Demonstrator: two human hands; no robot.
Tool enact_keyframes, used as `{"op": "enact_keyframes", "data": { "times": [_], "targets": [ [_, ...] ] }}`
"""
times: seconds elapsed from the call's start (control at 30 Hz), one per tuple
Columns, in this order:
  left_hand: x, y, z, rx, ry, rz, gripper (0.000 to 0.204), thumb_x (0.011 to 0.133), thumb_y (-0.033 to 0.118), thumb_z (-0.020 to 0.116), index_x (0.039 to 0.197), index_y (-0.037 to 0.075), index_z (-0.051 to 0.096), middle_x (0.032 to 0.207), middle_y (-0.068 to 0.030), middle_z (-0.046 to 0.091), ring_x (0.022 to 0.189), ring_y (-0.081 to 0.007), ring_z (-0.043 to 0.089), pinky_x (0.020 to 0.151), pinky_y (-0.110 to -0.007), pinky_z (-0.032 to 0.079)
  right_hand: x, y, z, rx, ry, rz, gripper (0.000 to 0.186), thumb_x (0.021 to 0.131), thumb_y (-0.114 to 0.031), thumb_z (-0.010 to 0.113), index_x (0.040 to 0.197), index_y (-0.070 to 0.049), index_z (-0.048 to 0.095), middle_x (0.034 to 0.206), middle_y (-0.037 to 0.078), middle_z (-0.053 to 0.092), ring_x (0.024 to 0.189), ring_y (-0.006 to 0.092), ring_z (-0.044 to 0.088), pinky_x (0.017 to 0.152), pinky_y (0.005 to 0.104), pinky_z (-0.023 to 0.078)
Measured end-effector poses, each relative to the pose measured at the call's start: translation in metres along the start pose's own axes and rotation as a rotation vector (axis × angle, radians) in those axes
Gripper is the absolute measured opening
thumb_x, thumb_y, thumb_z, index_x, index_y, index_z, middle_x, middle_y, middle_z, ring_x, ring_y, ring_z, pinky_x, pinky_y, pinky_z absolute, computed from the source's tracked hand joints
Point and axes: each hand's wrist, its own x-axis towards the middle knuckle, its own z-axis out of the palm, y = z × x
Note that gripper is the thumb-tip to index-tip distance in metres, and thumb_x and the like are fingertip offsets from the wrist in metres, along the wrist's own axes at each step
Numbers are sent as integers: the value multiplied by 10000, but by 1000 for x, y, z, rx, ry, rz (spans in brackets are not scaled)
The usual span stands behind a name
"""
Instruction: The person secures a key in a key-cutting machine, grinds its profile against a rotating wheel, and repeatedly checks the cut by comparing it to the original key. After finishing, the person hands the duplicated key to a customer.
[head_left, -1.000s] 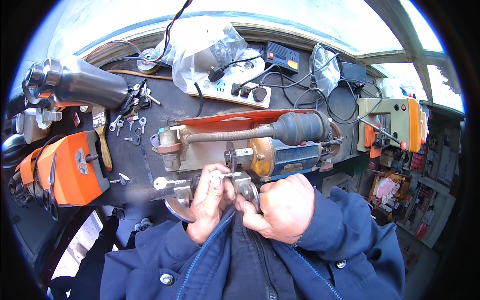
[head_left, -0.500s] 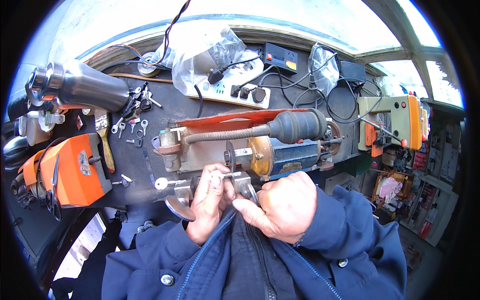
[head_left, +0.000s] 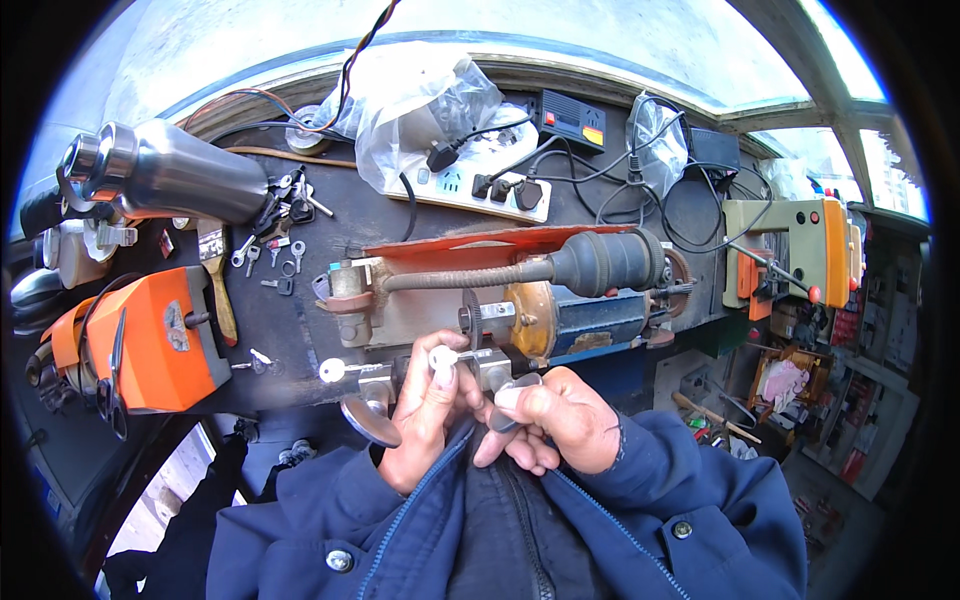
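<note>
A key-cutting machine [head_left: 590,318] with a blue motor housing and a toothed cutter wheel [head_left: 470,315] lies before me. My left hand [head_left: 428,410] pinches the round head of a key [head_left: 443,357], whose blade reaches into the right-hand clamp [head_left: 490,368]. With thumb and fingers, my right hand [head_left: 560,415] grips that clamp's metal wing knob [head_left: 508,408]. Just left of my left hand, a second key [head_left: 334,370] sits in the left-hand clamp [head_left: 376,385], above its own round knob [head_left: 370,422]. A flexible lamp arm [head_left: 465,275] crosses over the machine.
At the left stand an orange machine [head_left: 150,345], a brush [head_left: 216,285] and a steel flask [head_left: 180,172]. Several loose keys [head_left: 290,205] lie near the flask. Behind are a power strip [head_left: 450,185], cables and plastic bags; a beige-orange machine [head_left: 790,250] stands right.
My right hand has turned on the right clamp's knob, its fingers now curled beneath and the knob tilted differently. My left hand keeps its pinch on the key. The view has shifted slightly.
</note>
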Motion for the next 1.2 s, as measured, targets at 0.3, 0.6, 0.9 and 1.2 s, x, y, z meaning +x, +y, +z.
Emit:
{"op": "enact_keyframes", "data": {
  "times": [0.3, 0.6, 0.9, 1.2],
  "targets": [
    [-8, -1, -1, 181, 38, 44, 547, 1065, 295, 508, 1513, 89, 274, 889, -68, 603, 801, -117, 591, 754, -258, 470, 4, -1, -6, 23, -57, 22, 468, 1018, -341, 470, 943, 70, 682, 798, 147, 737, 525, 83, 528, 470, 230, 427],
    [-12, -6, 0, 1009, 8, 485, 607, 860, -157, 614, 1394, 38, 399, 757, -69, 586, 626, -111, 599, 594, -247, 460, 7, 10, -4, -27, -33, 10, 471, 1031, -355, 440, 910, 29, 684, 802, 141, 737, 544, 80, 506, 488, 224, 413],
    [-12, -12, 1, 1245, 8, 500, 619, 804, 17, 715, 1366, 49, 457, 711, -15, 509, 636, -81, 515, 592, -236, 419, -13, 36, 9, -77, -3, -147, 439, 980, -298, 500, 772, 13, 731, 634, 52, 638, 581, 102, 527, 583, 261, 431],
    [-9, -19, 3, 1299, 42, 647, 581, 758, -68, 676, 1311, 6, 513, 653, -77, 580, 558, -253, 630, 564, -353, 498, -15, 25, 14, -886, 247, -285, 442, 886, -329, 636, 630, 30, 651, 547, 158, 598, 514, 259, 631, 546, 358, 509]
  ]
}}
